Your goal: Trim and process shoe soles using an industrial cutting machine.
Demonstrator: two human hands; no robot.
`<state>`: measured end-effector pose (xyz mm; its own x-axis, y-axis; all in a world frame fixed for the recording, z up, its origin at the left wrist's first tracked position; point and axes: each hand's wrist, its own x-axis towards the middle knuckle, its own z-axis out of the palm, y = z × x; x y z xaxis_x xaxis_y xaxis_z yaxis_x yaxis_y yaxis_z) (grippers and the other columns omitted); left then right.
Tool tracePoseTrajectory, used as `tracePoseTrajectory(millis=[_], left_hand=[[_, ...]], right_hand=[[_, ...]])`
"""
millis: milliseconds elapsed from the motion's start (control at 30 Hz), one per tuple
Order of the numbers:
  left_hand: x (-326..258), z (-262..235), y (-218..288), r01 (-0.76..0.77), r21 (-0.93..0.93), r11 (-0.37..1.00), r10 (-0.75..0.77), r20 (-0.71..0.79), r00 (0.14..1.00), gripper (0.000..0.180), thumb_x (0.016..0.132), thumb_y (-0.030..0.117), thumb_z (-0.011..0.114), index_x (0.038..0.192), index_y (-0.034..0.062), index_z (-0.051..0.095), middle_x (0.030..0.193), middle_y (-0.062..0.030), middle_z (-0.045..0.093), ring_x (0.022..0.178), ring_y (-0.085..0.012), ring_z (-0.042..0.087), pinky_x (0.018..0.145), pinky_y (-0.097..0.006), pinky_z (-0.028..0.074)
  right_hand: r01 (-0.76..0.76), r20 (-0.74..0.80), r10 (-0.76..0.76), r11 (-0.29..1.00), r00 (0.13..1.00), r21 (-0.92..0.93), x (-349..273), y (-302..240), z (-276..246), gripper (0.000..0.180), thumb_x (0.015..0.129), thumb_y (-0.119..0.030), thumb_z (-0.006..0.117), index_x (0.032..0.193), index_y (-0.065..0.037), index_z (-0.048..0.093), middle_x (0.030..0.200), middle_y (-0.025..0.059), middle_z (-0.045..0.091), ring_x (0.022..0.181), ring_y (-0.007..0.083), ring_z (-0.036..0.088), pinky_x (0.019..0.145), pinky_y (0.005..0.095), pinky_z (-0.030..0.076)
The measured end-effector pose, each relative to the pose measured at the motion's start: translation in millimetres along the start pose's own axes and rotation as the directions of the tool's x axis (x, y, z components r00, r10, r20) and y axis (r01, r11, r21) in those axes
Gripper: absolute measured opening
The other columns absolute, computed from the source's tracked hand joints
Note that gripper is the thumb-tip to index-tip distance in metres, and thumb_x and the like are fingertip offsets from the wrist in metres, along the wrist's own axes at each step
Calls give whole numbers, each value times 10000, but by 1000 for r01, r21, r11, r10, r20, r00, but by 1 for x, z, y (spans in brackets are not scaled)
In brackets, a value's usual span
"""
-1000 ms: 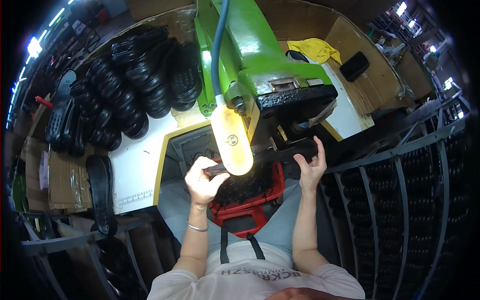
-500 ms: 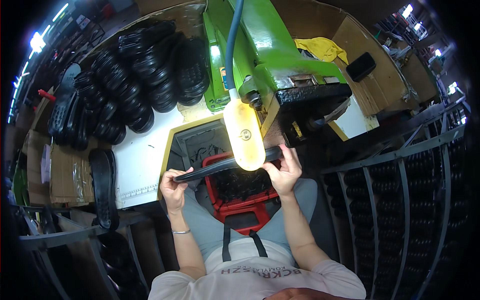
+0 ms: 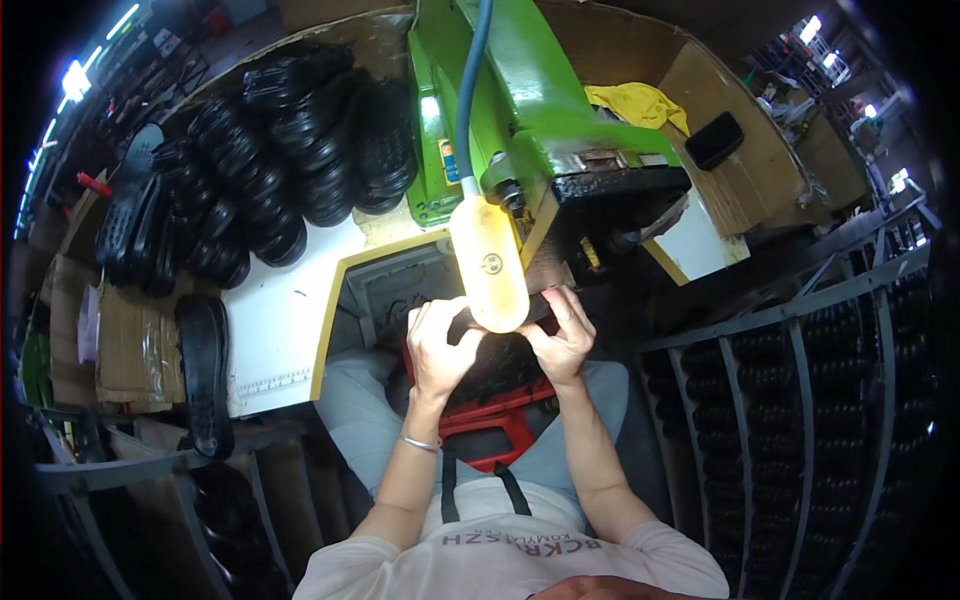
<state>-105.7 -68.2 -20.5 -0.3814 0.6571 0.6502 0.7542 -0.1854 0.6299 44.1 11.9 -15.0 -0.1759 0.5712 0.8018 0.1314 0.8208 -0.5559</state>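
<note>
My left hand (image 3: 438, 348) and my right hand (image 3: 563, 338) are raised close together, one on each side of a glowing yellow lamp (image 3: 490, 262). Thumbs and fingers of both are pinched on a black shoe sole, which the lamp and my fingers now hide almost wholly. Just beyond my hands stands a green machine (image 3: 545, 90) with a black head (image 3: 615, 195). The lamp hangs in front of it on a grey-blue cable (image 3: 468, 95).
Black soles (image 3: 235, 150) are piled on the white table (image 3: 275, 320) at left, with another sole (image 3: 204, 370) at its edge. Below my hands is a red container (image 3: 500, 440) holding dark scraps. Racks of soles (image 3: 775, 420) stand right. A yellow cloth (image 3: 640, 105) and phone-like black object (image 3: 717, 140) lie far right.
My left hand has moved right and up along the sole, close to the lamp. The right hand has barely moved. The sole, seen lengthwise before, is now mostly out of sight.
</note>
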Motion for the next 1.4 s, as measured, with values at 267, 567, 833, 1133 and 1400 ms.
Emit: tracePoseTrajectory(millis=[267,567,833,1133,1400], left_hand=[[4,-38,-14,-10,92,996,-8,194,981,340,620,169,838,875,53,646,804,-75,619,756,-265,577,707,-366,422],[-1,-12,1,362,-720,592,-329,194,924,359,657,-75,803,926,7,581,945,-73,537,845,-176,607,835,-323,525],[26,13,50,171,-511,843,-187,22,982,313,727,-4,770,925,25,530,834,-45,585,763,-129,620,717,-263,519],[8,-9,13,282,-595,752,-323,39,946,465,624,-54,819,938,46,490,893,-26,452,791,-101,487,697,-234,448],[-14,-39,-30,292,-694,659,-374,34,927,500,576,-184,738,914,43,446,907,-64,469,769,-126,509,692,-245,481]], right_hand=[[-324,-75,379,865,922,382,-26,16,-25,601,608,130,803,1158,40,580,1141,103,545,972,195,608,774,300,587],[-305,-130,570,602,811,738,-24,71,-92,663,782,-94,768,1355,-45,437,1208,74,553,1059,189,576,863,353,531],[-320,-98,677,464,730,826,-20,97,-97,629,896,-88,638,1447,-120,336,1310,64,491,1146,216,534,931,422,497],[-405,-81,595,634,800,658,-3,70,-76,664,859,-123,707,1420,-31,364,1215,96,532,1068,166,539,891,324,501],[-362,-154,528,739,835,568,-5,40,-44,738,785,-155,789,1382,41,400,1178,91,554,1013,144,551,897,272,452]])
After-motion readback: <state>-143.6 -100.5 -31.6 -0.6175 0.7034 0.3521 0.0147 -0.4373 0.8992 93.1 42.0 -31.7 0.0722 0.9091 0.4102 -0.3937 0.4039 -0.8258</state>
